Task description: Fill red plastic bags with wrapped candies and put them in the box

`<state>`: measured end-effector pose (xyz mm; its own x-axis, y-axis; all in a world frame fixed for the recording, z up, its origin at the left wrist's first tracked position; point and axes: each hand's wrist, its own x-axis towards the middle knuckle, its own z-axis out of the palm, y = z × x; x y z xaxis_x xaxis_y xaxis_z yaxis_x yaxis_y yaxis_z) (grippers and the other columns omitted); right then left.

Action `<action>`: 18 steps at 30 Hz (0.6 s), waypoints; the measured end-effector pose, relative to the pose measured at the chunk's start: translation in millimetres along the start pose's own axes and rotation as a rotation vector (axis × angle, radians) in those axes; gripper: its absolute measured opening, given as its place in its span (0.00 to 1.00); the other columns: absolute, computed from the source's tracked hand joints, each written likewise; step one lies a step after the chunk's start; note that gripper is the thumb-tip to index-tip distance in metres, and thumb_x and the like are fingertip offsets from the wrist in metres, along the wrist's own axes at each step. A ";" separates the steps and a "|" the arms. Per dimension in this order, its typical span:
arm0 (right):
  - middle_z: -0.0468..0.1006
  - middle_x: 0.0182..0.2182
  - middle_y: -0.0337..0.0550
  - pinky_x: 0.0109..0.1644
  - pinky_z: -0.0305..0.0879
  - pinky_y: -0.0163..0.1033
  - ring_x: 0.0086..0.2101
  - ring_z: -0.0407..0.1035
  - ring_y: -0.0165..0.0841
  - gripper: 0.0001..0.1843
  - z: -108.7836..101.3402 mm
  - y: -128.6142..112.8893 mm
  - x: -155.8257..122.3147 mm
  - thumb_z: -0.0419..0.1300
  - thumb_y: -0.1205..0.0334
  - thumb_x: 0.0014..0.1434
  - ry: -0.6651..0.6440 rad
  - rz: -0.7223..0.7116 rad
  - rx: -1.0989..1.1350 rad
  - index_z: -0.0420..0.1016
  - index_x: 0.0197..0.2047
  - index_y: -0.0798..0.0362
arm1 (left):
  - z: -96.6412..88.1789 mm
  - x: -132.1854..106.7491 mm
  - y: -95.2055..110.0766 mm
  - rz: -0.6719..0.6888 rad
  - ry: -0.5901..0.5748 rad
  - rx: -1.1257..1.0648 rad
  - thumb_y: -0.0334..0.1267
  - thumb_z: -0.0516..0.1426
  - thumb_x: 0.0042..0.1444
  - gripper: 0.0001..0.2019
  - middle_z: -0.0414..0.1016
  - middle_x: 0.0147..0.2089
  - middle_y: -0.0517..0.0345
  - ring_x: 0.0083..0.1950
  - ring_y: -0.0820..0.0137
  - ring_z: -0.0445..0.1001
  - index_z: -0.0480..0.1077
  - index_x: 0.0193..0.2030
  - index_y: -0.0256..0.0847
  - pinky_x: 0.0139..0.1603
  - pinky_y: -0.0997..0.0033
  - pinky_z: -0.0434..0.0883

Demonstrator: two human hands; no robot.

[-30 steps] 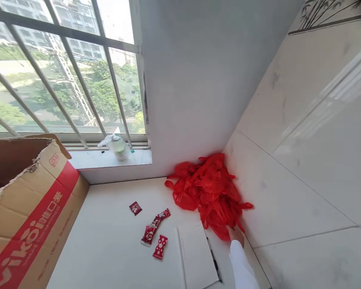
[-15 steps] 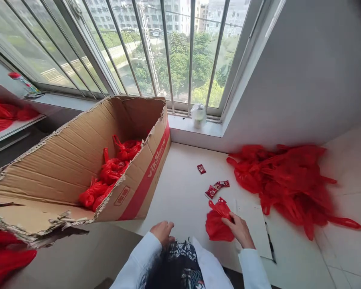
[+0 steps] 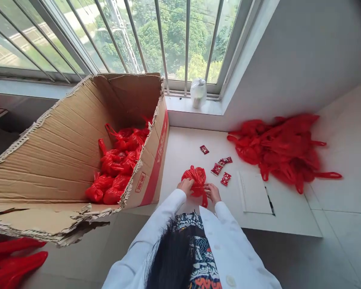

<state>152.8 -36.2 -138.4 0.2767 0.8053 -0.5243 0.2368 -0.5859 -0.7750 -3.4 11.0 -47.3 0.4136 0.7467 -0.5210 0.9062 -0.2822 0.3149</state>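
A small red plastic bag (image 3: 195,178) rests on the white ledge (image 3: 183,148) in front of me. My left hand (image 3: 185,186) grips its left side and my right hand (image 3: 212,192) grips its right side, fingers curled on the plastic. Just right of the bag lie several red candy packets (image 3: 221,166). A big heap of empty red bags (image 3: 282,148) is piled against the right wall. A large open cardboard box (image 3: 63,140) to my left holds several filled, tied red bags (image 3: 117,164).
A white notebook (image 3: 254,192) with a pen beside it lies right of the candies. A wrapped bottle (image 3: 197,92) stands on the window sill under the barred window. More red plastic (image 3: 15,261) lies at the bottom left.
The view swung from the right corner to the box. My right hand took a red bag from the heap and brought it in front of me, and my left hand joined on it.
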 end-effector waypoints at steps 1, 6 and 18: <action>0.78 0.33 0.44 0.33 0.66 0.34 0.31 0.72 0.31 0.17 -0.2 0.1 0.1 0.46 0.59 0.52 -0.017 -0.001 0.012 0.69 0.42 0.54 | 2.3 8.7 3.8 0.011 0.003 0.000 0.38 0.53 0.60 0.16 0.65 0.53 0.51 0.54 0.62 0.66 0.63 0.53 0.34 0.53 0.56 0.66; 0.76 0.30 0.37 0.31 0.65 0.32 0.27 0.69 0.29 0.24 3.7 -5.8 1.7 0.50 0.65 0.48 -0.018 -0.094 -0.025 0.66 0.51 0.52 | 9.6 32.7 15.0 -0.002 0.035 -0.038 0.39 0.57 0.56 0.19 0.66 0.52 0.49 0.51 0.62 0.67 0.63 0.53 0.36 0.49 0.56 0.69; 0.71 0.33 0.37 0.32 0.50 0.32 0.34 0.63 0.30 0.06 0.7 -37.8 8.6 0.54 0.67 0.55 0.059 -0.395 -0.574 0.71 0.32 0.48 | 16.3 25.9 -12.4 -0.099 0.137 -0.215 0.39 0.55 0.58 0.09 0.71 0.40 0.56 0.40 0.70 0.70 0.68 0.43 0.36 0.42 0.64 0.70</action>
<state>145.6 -7.0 -113.9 0.1146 0.9712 -0.2089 0.7804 -0.2181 -0.5859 -2.5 24.0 -77.7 0.2951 0.8427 -0.4504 0.8960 -0.0803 0.4368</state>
